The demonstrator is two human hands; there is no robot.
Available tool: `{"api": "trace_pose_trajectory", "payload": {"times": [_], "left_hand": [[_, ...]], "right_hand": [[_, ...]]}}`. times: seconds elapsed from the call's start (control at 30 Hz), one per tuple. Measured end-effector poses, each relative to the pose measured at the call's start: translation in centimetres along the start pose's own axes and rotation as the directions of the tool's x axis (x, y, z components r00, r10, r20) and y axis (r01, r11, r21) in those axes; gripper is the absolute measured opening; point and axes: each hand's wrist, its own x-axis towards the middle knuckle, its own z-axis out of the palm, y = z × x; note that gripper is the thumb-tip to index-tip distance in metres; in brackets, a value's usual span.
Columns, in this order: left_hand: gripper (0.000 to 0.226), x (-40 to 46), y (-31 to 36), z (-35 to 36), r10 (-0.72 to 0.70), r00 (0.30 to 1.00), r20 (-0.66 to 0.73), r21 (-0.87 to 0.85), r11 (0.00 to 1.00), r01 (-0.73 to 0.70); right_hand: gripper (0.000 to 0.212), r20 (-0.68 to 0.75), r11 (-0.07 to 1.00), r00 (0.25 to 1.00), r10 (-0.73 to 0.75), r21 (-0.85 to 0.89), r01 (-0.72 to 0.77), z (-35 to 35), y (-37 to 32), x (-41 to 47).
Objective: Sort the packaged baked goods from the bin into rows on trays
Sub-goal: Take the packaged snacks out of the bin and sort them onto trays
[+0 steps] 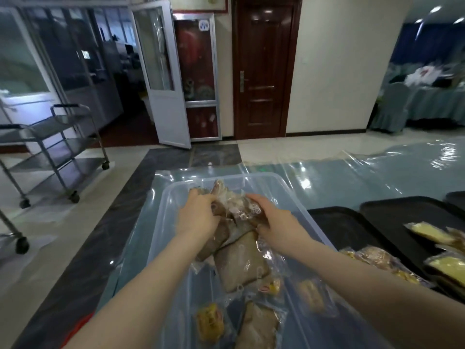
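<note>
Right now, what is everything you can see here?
Bin: one, clear plastic, centre, on the plastic-covered table.
Brown packets: several, in the bin; some gripped at its far end.
Yellow packets: a few, near end of the bin.
Trays: at least two, black, to the right.
Packets on trays: several, yellow and brown.
Cart: one, steel, left.
Door: one, dark brown, far wall.
Left hand: grips brown packets.
Right hand: grips brown packets.

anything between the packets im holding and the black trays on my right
Nothing visible blocks the way. Both hands, left and right, hold clear-wrapped brown baked goods above the translucent plastic bin; only its right rim lies before the nearest black tray, whose near end is bare.
</note>
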Motion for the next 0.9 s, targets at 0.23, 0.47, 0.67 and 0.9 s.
{"api": "trace_pose_trajectory", "payload": {"times": [0.23, 0.47, 0.67, 0.9], "left_hand": [[0.023, -3.5, 1.5, -2.7, 0.065, 0.992, -0.109, -0.124, 0.989, -0.078], [0.016, -6.0, 7.0, -3.0, 0.172, 0.973, -0.157, -0.234, 0.95, -0.206], [0.013, -7.6, 15.4, 0.1, 0.208, 0.971, -0.119, -0.32, 0.918, -0.236], [0.021, -10.9, 28.4, 8.5, 0.258, 0.962, -0.088, -0.408, 0.872, -0.271]], "right_hand": [[0.07, -0.228, 0.991, 0.973, -0.028, 0.124, 0.058, -4.6, 0.8, -5.0], [0.068, -0.371, 0.978, 0.928, 0.045, 0.207, 0.036, -8.9, 2.9, -9.4], [0.072, -0.435, 0.984, 0.897, 0.082, 0.176, -0.005, -14.8, 7.8, -14.8], [0.07, -0.496, 0.984, 0.853, 0.162, 0.152, -0.098, -23.3, 19.2, -22.5]]}}
